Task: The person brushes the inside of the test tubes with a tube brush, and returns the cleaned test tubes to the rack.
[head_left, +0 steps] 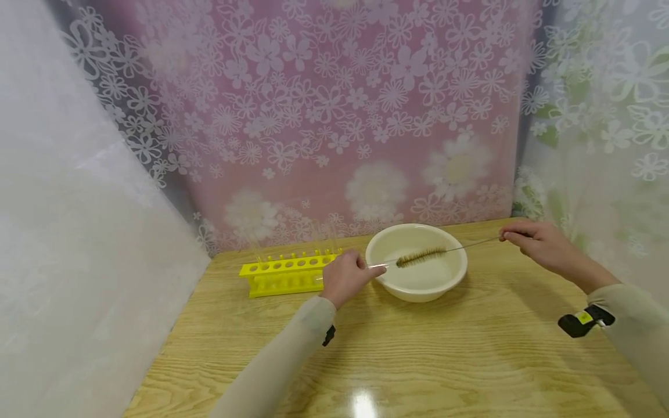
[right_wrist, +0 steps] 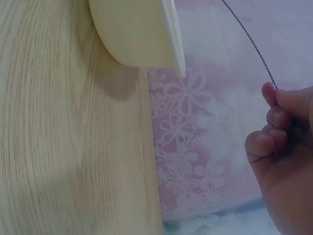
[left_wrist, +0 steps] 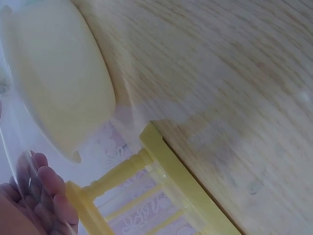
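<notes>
My left hand grips a clear glass tube near the left rim of a cream basin. In the left wrist view the fingers of that hand curl round the glass. My right hand pinches the thin twisted wire of a brush, whose bristles hang over the basin, their tip close to the tube's mouth. Whether the tip is inside the tube I cannot tell. In the right wrist view, thumb and forefinger of the right hand hold the wire.
A yellow rack stands left of the basin, close beside my left hand, with a few clear tubes upright in it. The wooden table ends at a flowered pink curtain behind; pale sheets hang at both sides.
</notes>
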A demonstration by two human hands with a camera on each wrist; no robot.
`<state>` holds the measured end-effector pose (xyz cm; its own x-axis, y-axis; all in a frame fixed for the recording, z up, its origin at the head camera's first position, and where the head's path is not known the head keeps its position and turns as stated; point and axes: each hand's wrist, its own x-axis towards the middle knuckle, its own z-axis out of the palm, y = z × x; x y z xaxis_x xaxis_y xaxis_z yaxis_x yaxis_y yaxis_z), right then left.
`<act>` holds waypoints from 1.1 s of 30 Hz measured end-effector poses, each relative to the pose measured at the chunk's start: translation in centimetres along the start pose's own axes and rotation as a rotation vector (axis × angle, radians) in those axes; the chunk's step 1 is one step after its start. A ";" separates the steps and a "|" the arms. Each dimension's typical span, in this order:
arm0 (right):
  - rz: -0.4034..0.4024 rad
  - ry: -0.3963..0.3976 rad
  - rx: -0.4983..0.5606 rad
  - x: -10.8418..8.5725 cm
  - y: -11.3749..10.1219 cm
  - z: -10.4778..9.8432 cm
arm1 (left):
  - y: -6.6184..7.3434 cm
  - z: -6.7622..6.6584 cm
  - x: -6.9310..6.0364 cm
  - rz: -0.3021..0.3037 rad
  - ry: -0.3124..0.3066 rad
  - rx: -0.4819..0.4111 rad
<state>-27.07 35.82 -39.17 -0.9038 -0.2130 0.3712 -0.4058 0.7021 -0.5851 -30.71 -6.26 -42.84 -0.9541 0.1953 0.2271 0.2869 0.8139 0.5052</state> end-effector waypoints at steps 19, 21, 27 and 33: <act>-0.059 -0.053 0.021 1.0 -2.3 4.0 | 2.0 0.4 -0.3 0.108 0.017 0.030; -0.052 -0.057 0.027 1.2 -2.6 4.4 | 2.0 0.5 -0.4 0.105 0.015 0.034; -0.038 -0.069 0.010 1.7 -3.3 5.2 | 1.9 0.8 -0.5 0.085 0.026 0.030; -0.080 -0.102 0.038 2.2 -4.6 6.5 | 2.3 0.8 -0.5 0.079 0.021 0.014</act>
<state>-28.07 27.76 -40.36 -0.8766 -0.3365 0.3441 -0.4804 0.6541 -0.5843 -29.69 -4.02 -42.49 -0.9264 0.2479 0.2834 0.3600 0.8038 0.4737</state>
